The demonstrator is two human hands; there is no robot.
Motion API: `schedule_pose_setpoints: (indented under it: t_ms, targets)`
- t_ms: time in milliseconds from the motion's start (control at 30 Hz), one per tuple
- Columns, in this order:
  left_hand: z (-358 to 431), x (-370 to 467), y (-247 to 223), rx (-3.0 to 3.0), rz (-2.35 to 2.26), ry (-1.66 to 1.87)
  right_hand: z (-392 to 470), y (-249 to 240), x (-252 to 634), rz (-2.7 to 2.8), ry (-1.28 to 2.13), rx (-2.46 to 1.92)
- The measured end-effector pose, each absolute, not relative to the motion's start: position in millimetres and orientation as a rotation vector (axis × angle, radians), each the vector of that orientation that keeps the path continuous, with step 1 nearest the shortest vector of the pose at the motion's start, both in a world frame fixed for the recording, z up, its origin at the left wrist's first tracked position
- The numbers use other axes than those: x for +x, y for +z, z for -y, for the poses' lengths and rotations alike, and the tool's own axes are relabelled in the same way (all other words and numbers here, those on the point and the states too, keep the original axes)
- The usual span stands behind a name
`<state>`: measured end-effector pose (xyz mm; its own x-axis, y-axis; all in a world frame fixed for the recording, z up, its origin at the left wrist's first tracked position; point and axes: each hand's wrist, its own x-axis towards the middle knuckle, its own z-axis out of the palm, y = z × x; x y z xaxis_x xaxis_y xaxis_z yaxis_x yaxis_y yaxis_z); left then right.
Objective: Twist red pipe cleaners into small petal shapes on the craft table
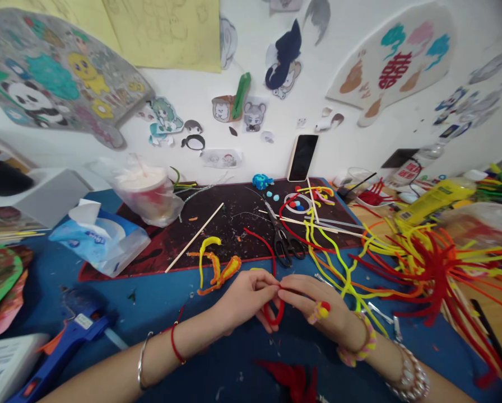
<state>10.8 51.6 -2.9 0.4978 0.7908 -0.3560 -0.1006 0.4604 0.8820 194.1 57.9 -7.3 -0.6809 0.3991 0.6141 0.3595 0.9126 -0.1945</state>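
Observation:
Between my two hands a red pipe cleaner (273,253) is bent into a loop, its long tail running up over the dark mat. My left hand (253,296) pinches it with thumb and fingers. Fingertips of my right hand (318,305) meet the left ones on the same piece; a yellow and red fuzzy ring sits on one finger. Beyond the hands lie black scissors (285,242). Left of them are orange and yellow twisted pipe cleaners (219,271). Some red material (291,380) lies below the hands, close to me.
A blue glue gun (77,330), a tissue pack (103,240) and a bagged cup (144,190) stand on the left. To the right spreads a pile of red, yellow and orange pipe cleaners (438,268) with a yellow bottle (436,198). A phone (303,158) leans against the wall.

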Motion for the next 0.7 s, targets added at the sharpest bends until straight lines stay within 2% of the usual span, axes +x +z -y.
schedule_pose_setpoints:
  t_ms: [333,700]
  targets:
    - [-53.1,9.1,-5.8,0.961,-0.867,0.637,-65.8,-42.9,204.7,2.331,0.237,-0.784]
    - [-55.2,7.0,-13.7,0.972,-0.882,0.587,-69.8,-34.2,201.7,2.495,0.272,-0.686]
